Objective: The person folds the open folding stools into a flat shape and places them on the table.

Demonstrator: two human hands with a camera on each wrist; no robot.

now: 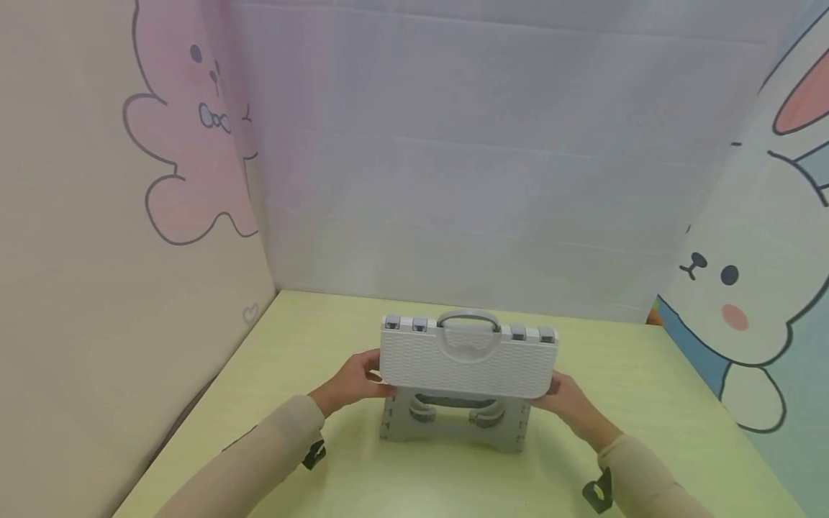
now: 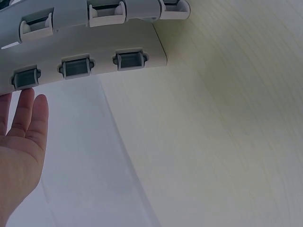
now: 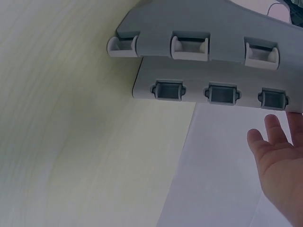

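A pale grey plastic folding step stool (image 1: pixel 466 360) is between the two hands, its textured top panel facing the camera and its carry handle (image 1: pixel 469 316) at the upper edge. Below the panel, the hinged leg section (image 1: pixel 453 424) shows a cut-out opening. The left hand (image 1: pixel 359 378) holds the left end of the top, and the right hand (image 1: pixel 563 399) holds the right end. Both wrist views show the stool's side with its row of hinges; fingers of the left hand (image 2: pixel 21 146) and right hand (image 3: pixel 284 161) reach its edge. Parts of both hands are hidden behind the stool.
The stool is over a pale yellow table (image 1: pixel 324 324). A light fabric wall (image 1: pixel 453 180) rises behind it, with side walls printed with a pink bear (image 1: pixel 188 144) at left and a white rabbit (image 1: pixel 764 302) at right. Dark straps hang near both wrists.
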